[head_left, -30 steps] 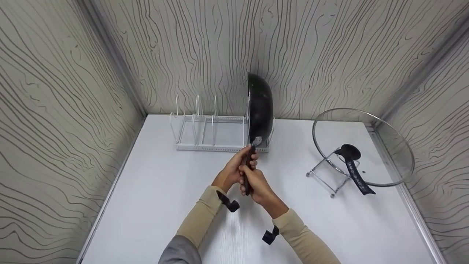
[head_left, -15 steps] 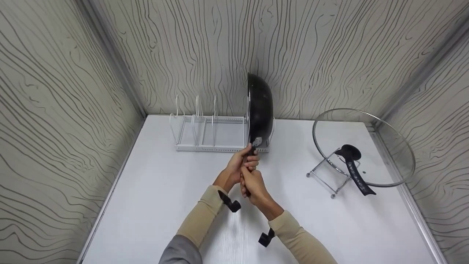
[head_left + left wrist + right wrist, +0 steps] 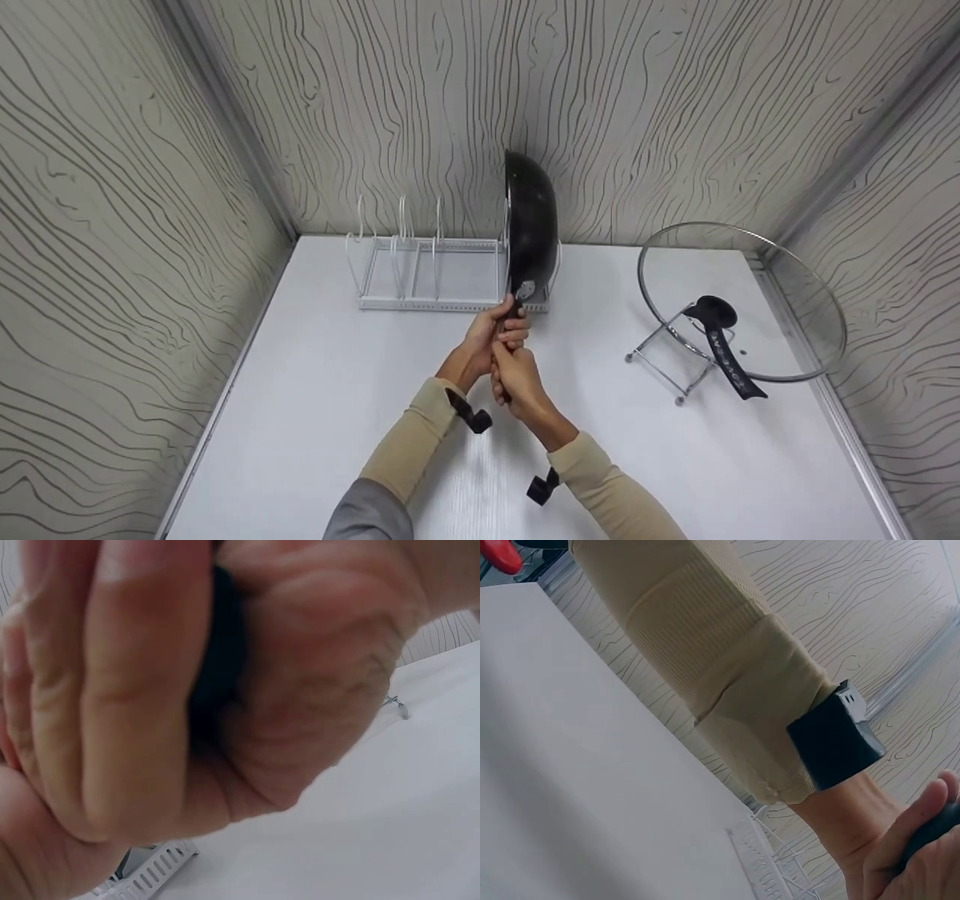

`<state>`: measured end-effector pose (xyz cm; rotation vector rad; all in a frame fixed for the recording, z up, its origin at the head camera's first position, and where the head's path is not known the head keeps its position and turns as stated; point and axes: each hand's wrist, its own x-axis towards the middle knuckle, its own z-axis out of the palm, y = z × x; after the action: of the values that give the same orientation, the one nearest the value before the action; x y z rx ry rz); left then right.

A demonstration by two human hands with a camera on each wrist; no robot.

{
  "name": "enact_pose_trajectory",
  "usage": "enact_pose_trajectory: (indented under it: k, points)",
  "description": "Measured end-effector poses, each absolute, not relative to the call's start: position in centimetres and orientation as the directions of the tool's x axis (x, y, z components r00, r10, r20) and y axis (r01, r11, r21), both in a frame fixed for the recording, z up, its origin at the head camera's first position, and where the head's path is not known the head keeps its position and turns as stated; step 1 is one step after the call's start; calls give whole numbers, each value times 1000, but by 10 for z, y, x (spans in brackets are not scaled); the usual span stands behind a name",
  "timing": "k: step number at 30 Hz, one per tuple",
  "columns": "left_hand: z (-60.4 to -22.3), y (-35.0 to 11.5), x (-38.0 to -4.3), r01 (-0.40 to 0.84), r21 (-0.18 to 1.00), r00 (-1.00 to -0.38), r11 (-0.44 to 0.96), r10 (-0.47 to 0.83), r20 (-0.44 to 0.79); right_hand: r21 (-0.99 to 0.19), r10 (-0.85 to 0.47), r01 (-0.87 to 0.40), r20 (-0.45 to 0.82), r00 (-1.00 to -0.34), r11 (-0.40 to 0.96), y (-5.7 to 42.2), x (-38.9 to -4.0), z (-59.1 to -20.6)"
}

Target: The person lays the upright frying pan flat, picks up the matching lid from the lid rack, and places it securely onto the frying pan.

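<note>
A black frying pan (image 3: 534, 225) stands on edge in the right end of a white wire rack (image 3: 450, 304), its dark underside facing right. Its handle points toward me and is mostly covered by both hands. My left hand (image 3: 484, 337) grips the handle close to the pan. Just below it, my right hand (image 3: 523, 379) is wrapped around the handle's end, touching the left hand. In the left wrist view, curled fingers (image 3: 135, 705) surround the dark handle (image 3: 225, 645). The right wrist view shows the other forearm's beige sleeve (image 3: 727, 697) and part of the grip on the handle.
At right, a large glass lid (image 3: 795, 300) with a black handle (image 3: 724, 349) leans on a small chrome stand (image 3: 660, 371). Several white wire dividers (image 3: 395, 262) rise from the rack's left part. Patterned walls (image 3: 450, 97) enclose the white table (image 3: 315, 420) at back and sides.
My right hand and wrist have moved slightly left, its fingers closing further over the handle's end. The pan stays in the rack at nearly the same place.
</note>
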<state>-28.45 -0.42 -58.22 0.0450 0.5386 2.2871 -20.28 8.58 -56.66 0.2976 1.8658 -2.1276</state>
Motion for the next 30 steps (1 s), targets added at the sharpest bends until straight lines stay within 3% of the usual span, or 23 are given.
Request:
enact_pose_trajectory:
  k: [30]
  points:
    - [-570,-7,-287,-697,372,-685,-613,723,-93,-947,-83,311,-305,-949,-76,86,-204,-556]
